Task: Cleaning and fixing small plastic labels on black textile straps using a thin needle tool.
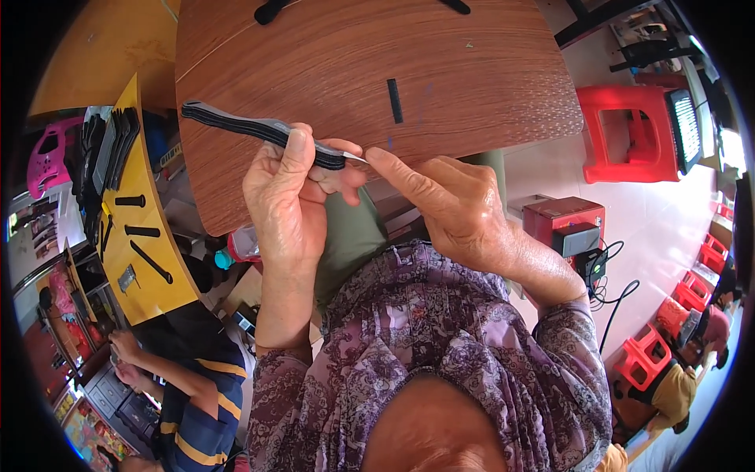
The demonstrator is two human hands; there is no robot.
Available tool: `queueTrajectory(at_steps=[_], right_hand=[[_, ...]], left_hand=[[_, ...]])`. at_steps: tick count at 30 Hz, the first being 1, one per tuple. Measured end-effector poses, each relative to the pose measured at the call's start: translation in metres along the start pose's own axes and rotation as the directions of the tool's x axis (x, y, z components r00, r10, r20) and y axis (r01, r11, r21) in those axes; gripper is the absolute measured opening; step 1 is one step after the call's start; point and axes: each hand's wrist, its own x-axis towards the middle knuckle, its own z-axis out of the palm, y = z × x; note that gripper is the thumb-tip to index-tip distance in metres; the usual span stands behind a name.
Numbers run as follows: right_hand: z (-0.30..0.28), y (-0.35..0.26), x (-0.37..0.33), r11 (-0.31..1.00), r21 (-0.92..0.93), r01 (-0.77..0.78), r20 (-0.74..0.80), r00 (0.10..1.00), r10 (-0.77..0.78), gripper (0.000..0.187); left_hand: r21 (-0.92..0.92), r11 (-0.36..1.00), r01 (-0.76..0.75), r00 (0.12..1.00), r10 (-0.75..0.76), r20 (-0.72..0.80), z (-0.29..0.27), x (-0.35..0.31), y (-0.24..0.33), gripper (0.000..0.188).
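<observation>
Gripping strips point(236, 124) in left hand point(281, 200). Right hand point(460, 203) index at white tip point(355, 157), can't tell if pinching. Black piece point(395, 101) on table point(487, 71).

The tabletop point(487, 86) shows a wood-grain finish, smooth with a faint sheen; the black-and-grey strap point(236, 122) looks like matt, woven cloth; the person's shirt point(425, 330) is soft, wrinkled fabric; the red stool point(595, 134) appears smooth, glossy plastic; the floor point(554, 182) looks shiny
</observation>
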Motion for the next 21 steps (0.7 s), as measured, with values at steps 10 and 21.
queueTrajectory(at_steps=[10, 21], right_hand=[[0.001, 0.0, -0.002, 0.994, 0.088, -0.062, 0.051, 0.997, 0.057, 0.063], [-0.004, -0.006, 0.001, 0.939, 0.198, -0.28, 0.243, 0.942, 0.23, 0.066]], left_hand=[[-0.01, 1.0, 0.011, 1.0, -0.011, -0.022, -0.004, 0.003, -0.002, 0.018], [0.011, 1.0, -0.011, 1.0, 0.011, -0.014, -0.01, 0.004, -0.009, 0.018]])
